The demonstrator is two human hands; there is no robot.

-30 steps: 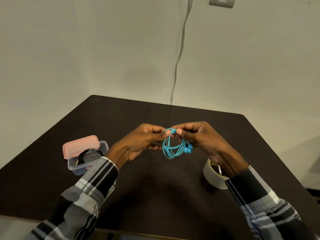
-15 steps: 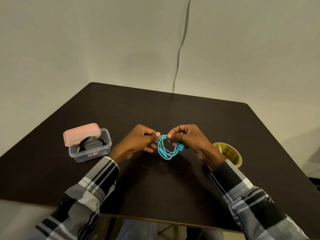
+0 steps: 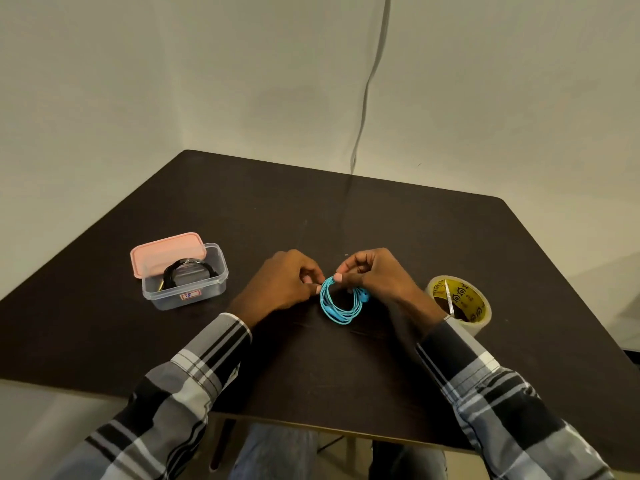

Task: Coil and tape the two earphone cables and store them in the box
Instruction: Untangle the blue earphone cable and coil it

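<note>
1. Left hand (image 3: 284,285) pinches the upper left of the blue earphone coil (image 3: 341,303), fingertips curled onto its strands.
2. Right hand (image 3: 372,277) pinches the coil's top from the other side, just above the bench (image 3: 346,368).
3. Judged step: taping the second cable; black coil (image 3: 187,271) already lies in the box (image 3: 185,282), far left, lid (image 3: 168,252) ajar.
4. Coil hangs tilted, long axis running upper left to lower right, earbuds toward the right.
5. Next: carrying the bundle left into the box, should the wrap be complete; tape roll (image 3: 459,303) sits far right.
</note>
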